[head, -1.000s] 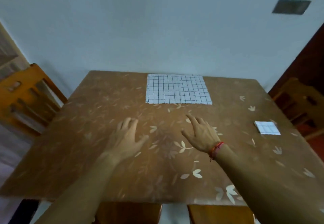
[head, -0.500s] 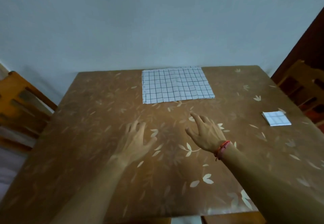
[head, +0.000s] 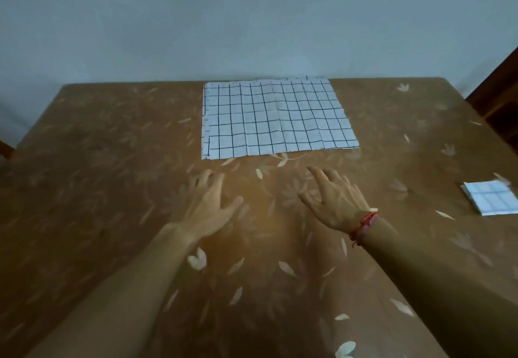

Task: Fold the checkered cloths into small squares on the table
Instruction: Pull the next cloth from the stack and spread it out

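Observation:
A white cloth with a black grid (head: pixel 276 117) lies flat at the far middle of the brown table (head: pixel 98 161), reaching the back edge. A second checkered cloth, folded into a small square (head: pixel 489 197), lies near the right edge. My left hand (head: pixel 208 204) hovers palm down over the table, fingers spread, a short way in front of the flat cloth's near left corner. My right hand (head: pixel 335 199), with a red thread at the wrist, is likewise spread and empty, just short of the cloth's near edge. Neither hand touches a cloth.
The table has a brown cover with pale leaf prints and stands against a light wall (head: pixel 252 21). Dark wooden furniture (head: pixel 501 99) shows at the far right, and a bit of a wooden chair (head: pixel 4 150) at the far left.
Both hands have moved forward toward the flat cloth. The camera has tilted down and closer, so the chairs at the sides have mostly left the view.

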A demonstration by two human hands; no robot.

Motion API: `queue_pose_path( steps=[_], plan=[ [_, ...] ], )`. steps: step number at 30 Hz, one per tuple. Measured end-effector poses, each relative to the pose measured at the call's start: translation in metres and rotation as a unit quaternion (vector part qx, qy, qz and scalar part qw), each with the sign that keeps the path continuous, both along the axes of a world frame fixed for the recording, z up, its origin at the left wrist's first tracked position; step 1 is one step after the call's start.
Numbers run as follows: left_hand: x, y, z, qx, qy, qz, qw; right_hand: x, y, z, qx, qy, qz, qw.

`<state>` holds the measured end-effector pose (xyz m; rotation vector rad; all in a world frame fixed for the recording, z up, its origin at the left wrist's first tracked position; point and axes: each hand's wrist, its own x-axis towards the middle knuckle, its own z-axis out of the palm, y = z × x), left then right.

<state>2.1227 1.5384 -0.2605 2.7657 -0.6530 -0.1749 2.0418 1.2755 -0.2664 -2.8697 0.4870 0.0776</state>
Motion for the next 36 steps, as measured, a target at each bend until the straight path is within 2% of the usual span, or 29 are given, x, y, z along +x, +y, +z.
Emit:
queue_pose_path(
  steps=[1, 3, 5, 8, 11, 14, 20, 24, 30, 36],
  plan=[
    [0.01, -0.006, -0.008, 0.004, -0.01, -0.004, 1.0, 0.005, -0.003, 0.0, -0.013, -0.016, 0.014, 1.0],
    [0.029, -0.016, -0.022, 0.035, -0.028, -0.014, 0.999, 0.017, -0.025, -0.029, -0.055, 0.02, 0.05, 0.997],
    [0.048, -0.024, -0.034, 0.044, -0.033, -0.017, 0.998, 0.025, -0.045, -0.057, -0.015, 0.029, 0.05, 0.998],
    [0.07, -0.04, -0.048, 0.046, -0.036, -0.004, 0.998, 0.054, -0.05, -0.055, -0.079, -0.01, 0.051, 0.996],
    [0.084, -0.053, -0.056, 0.033, -0.025, 0.004, 0.999, 0.08, -0.054, -0.058, -0.032, -0.017, 0.022, 0.999],
    [0.096, -0.057, -0.064, 0.033, -0.01, 0.012, 0.999, 0.09, -0.06, -0.071, -0.044, -0.026, 0.007, 0.999],
    [0.113, -0.06, -0.08, 0.098, 0.032, 0.04, 0.994, 0.114, -0.063, -0.082, -0.038, -0.006, -0.024, 0.999],
    [0.113, -0.058, -0.086, 0.14, 0.018, 0.027, 0.99, 0.125, -0.065, -0.084, -0.011, 0.023, -0.026, 0.999],
    [0.109, -0.059, -0.082, 0.103, -0.051, 0.009, 0.993, 0.123, -0.063, -0.086, -0.063, -0.012, 0.001, 0.998],
    [0.102, -0.04, -0.082, -0.007, -0.143, -0.008, 0.99, 0.104, -0.059, -0.081, -0.077, -0.016, 0.006, 0.997]
  ],
)
